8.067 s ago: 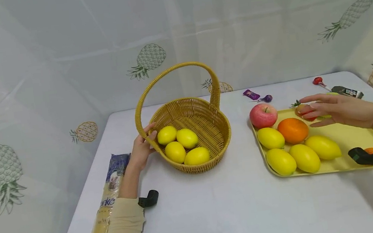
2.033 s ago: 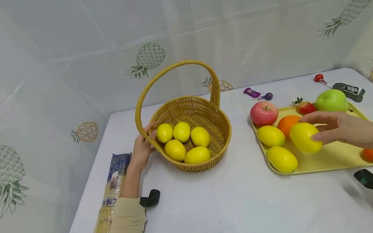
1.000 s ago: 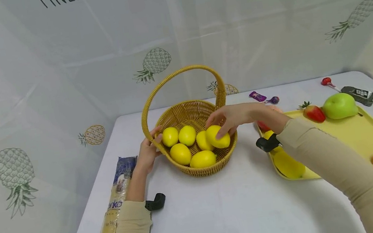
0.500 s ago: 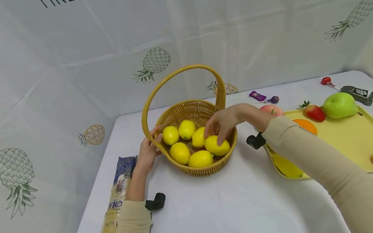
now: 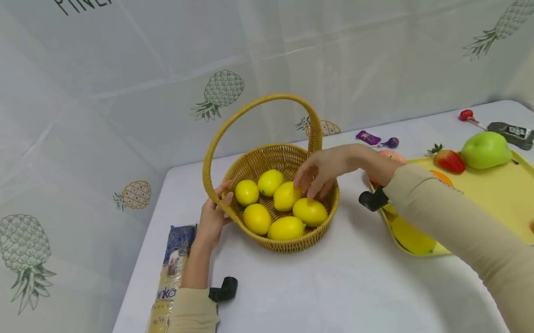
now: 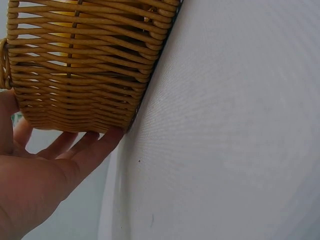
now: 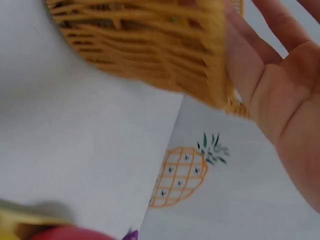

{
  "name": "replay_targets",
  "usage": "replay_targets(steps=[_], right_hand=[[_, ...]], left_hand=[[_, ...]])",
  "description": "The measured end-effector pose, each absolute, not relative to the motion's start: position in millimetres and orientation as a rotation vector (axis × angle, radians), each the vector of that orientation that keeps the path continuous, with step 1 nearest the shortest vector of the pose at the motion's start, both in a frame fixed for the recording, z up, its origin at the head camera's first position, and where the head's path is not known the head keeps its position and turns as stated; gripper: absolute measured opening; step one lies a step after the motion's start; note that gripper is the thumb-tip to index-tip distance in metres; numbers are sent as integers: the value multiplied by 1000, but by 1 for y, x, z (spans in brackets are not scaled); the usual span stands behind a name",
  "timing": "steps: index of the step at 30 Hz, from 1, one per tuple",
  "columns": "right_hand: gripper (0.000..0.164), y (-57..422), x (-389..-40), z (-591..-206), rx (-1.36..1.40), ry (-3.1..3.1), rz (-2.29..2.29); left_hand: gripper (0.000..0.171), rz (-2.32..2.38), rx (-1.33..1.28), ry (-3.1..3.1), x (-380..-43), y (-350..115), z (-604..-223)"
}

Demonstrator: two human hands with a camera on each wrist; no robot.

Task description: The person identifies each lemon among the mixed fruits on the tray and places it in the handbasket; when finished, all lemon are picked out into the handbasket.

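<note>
A flat white table (image 5: pixel 318 313) spreads under everything; on its right lies a thin yellow tray (image 5: pixel 502 201) with rounded corners; left of that, a round basket (image 5: pixel 292 245) woven from golden-brown strips stands with its tall looped handle (image 5: pixel 275 97); a long, shiny blue-and-yellow packet (image 5: pixel 164 305) lies farther left; the left hand (image 5: pixel 210 221) touches the basket's left side with fairly straight fingers; the right hand (image 5: pixel 327 168) hangs loosely bent over the basket's right side, gripping nothing; six smooth, egg-shaped yellow lemons (image 5: pixel 257 219) sit inside the basket.
</note>
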State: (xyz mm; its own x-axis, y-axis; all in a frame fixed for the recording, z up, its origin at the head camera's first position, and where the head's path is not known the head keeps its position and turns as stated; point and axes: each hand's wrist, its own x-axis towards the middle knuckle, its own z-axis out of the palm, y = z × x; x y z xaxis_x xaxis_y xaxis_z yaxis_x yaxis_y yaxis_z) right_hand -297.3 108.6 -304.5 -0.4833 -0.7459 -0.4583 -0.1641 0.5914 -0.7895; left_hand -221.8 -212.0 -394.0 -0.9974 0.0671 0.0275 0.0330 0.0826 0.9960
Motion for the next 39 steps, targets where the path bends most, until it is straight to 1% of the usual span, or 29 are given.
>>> replay_targets(steps=[6,8,12,15,21,27,33,39], right_hand=[[49,142,-297,-292,-603,1940,-1128],[52,155,-291,-288,-568,1954,-1206],[52,182,-277,-288,-519,1975,-1330],[52,203,-263,-294,-492,1978,-1389],[53,247,-230,-311,-524,1929,-1456],[47,289,-198,-331,-561,2006,-1406],[45,303,-175,-348,-505,2136,-1284],[44,291,-158,-360,-472,2195,-1278]], left_hand=[[47,2098,104,2288,-223,-214,-395],[48,2100,110,2278,-223,-214,-396],[48,2094,96,2267,-219,-213,-390],[49,2083,86,2281,-219,-213,-389],[48,2081,86,2296,-223,-215,-393],[49,2075,93,2293,-224,-214,-392],[47,2075,113,2310,-226,-212,-390],[48,2083,103,2305,-224,-212,-392]])
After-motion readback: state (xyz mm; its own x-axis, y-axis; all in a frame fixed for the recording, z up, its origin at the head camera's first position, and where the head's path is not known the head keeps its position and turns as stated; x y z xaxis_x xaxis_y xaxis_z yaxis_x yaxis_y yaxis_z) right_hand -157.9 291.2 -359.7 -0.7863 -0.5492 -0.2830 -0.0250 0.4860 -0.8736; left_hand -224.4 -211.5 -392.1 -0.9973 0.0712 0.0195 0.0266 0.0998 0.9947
